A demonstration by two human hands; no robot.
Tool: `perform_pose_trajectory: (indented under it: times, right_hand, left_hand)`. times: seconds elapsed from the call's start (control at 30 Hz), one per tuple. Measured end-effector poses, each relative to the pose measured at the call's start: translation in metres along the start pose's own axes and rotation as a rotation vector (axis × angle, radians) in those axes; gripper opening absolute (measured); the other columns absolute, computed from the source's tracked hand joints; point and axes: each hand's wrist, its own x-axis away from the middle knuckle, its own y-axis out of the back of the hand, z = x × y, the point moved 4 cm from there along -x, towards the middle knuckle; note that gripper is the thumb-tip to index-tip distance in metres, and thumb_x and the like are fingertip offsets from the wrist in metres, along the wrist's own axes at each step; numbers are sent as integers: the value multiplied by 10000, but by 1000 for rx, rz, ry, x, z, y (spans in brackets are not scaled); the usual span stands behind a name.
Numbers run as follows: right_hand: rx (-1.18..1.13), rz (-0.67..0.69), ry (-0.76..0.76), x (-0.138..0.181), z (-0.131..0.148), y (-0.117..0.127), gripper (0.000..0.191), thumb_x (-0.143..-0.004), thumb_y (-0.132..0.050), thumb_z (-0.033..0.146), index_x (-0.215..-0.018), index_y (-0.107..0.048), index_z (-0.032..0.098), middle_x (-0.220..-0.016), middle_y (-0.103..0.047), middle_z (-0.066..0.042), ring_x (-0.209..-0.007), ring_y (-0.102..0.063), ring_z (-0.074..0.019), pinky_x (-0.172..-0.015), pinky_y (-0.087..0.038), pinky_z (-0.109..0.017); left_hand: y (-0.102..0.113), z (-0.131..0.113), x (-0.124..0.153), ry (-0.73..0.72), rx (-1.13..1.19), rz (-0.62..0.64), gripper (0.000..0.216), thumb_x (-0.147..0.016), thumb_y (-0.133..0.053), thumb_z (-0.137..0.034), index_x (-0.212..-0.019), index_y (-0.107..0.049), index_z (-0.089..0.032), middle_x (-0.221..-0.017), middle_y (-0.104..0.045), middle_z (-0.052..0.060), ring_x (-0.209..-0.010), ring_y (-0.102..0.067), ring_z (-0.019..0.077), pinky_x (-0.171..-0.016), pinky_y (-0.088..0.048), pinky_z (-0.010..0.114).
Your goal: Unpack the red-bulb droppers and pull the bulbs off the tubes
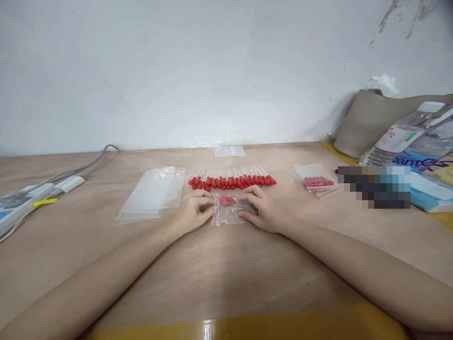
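Note:
A small clear zip bag [233, 216] is between my hands in the middle of the table, with red-tipped sticks [227, 201] inside or against it. My left hand [198, 210] pinches the bag's left edge by the zip strip, thumb against fingers. On the other side my right hand [262, 210] grips the bag, fingers curved over its right part; my fingers hide that end. Just beyond both hands lies a row of wooden sticks with red bulb-shaped tips [231, 182], their tips toward me.
Flat empty zip bags [152, 193] are spread at left; another bag [229, 151] lies by the wall. A stack of filled bags [318, 182] sits at right. Bottles [396, 139] and a blue packet [432, 189] stand farther right. A power strip [28, 203] with cables occupies the left edge.

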Motion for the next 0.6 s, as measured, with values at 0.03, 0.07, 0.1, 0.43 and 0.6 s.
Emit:
perform_pose_trajectory:
  times: [0.03, 0.07, 0.1, 0.43, 0.6]
  right_hand:
    - [-9, -22, -22, 0, -1, 0, 359, -775, -577, 314, -1102, -514, 181, -1081, -457, -123, -964, -485, -212, -789, -450, -383]
    - [-12, -34, -42, 0, -2, 0, 395, -762, -591, 322, -1120, -504, 180, -1106, -441, -130, -991, -477, -222, -806, -448, -396]
    - [-12, -30, -57, 0, -4, 0, 412, -754, -599, 331, -1125, -503, 179, -1105, -443, -130, -1004, -474, -226, -826, -442, -407]
    - [-44, 52, -3, -1, -4, 2, 328, -764, -598, 310, -1054, -543, 168, -987, -513, -96, -918, -506, -191, -814, -444, -369]
    - [-16, 44, 32, -1, 1, 1, 310, -786, -571, 315, -1060, -539, 175, -991, -524, -103, -930, -510, -202, -800, -452, -375]
  left_hand:
    - [-5, -1, 0, 35, 43, 8, 176, -779, -564, -308, -836, -687, -196, -864, -632, 50, -785, -587, 161, -722, -472, 295]
    - [-9, 0, 0, 70, 85, 6, 200, -776, -574, -331, -878, -688, -203, -886, -641, 51, -790, -594, 164, -713, -475, 292]
    - [-13, 0, -1, 100, 122, 1, 230, -772, -583, -354, -917, -685, -208, -906, -647, 53, -793, -598, 166, -702, -478, 287]
    - [-19, -11, -3, 58, 91, 172, 356, -739, -623, -427, -1031, -636, -224, -820, -643, 12, -693, -537, 141, -629, -420, 256]
    - [-21, -19, -3, -86, -149, 194, 226, -842, -478, -318, -966, -610, -183, -768, -580, 38, -724, -496, 170, -681, -405, 303]
